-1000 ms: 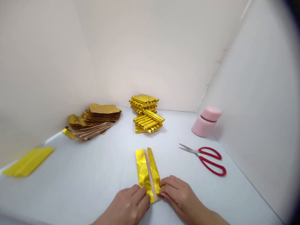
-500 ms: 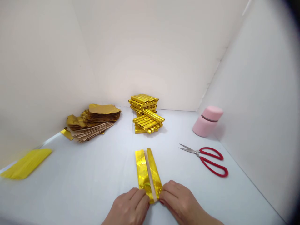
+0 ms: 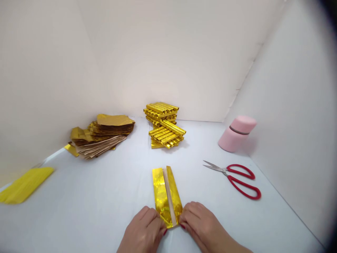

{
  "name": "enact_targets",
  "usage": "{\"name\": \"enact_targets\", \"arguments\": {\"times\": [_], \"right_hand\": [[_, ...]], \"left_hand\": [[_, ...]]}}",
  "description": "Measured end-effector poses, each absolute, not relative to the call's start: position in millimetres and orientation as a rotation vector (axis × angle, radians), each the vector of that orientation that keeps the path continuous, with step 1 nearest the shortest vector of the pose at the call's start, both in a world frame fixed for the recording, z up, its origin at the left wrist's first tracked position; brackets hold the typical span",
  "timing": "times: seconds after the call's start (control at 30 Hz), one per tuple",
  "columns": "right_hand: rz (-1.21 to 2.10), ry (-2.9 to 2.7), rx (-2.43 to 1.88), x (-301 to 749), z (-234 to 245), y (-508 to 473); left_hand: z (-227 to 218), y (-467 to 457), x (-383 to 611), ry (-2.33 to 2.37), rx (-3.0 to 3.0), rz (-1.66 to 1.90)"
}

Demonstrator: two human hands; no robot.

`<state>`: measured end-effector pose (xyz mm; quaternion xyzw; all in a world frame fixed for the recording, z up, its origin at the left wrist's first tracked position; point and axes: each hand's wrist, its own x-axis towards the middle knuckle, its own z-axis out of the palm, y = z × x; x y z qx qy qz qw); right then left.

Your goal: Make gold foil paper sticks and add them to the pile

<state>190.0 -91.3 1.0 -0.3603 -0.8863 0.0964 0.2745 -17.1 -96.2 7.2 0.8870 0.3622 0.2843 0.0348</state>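
Note:
A sheet of shiny gold paper lies in front of me with both long sides folded inward, a narrow tan strip showing between the flaps. My left hand pinches its near left corner, fingers curled and thumb at the near edge. At the near right corner, my right hand grips the same paper with fingers closed. Beyond it stands a stack of folded gold paper strips, laid crosswise in layers.
A pile of gold and brown paper sheets sits at the back left. Nearer on the left is a yellow bundle. Red-handled scissors lie open at right, before a pink flask. White walls enclose the table.
Both hands stay at the paper's near corners. My left hand has shifted slightly outward, uncovering more of the near left corner. The camera view has moved a little.

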Motion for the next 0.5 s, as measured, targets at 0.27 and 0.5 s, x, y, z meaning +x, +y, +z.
{"name": "enact_targets", "arguments": {"times": [0.27, 0.5], "right_hand": [[0.375, -2.363, -1.094, 191.8, 5.6, -92.7], [0.394, -2.354, -1.146, 192.7, 0.0, -93.4]], "left_hand": [[6.0, -93.2, -16.0, 1.136, 2.758, 0.824], [-17.8, -98.1, -21.6, 1.184, 2.571, 0.993]]}}
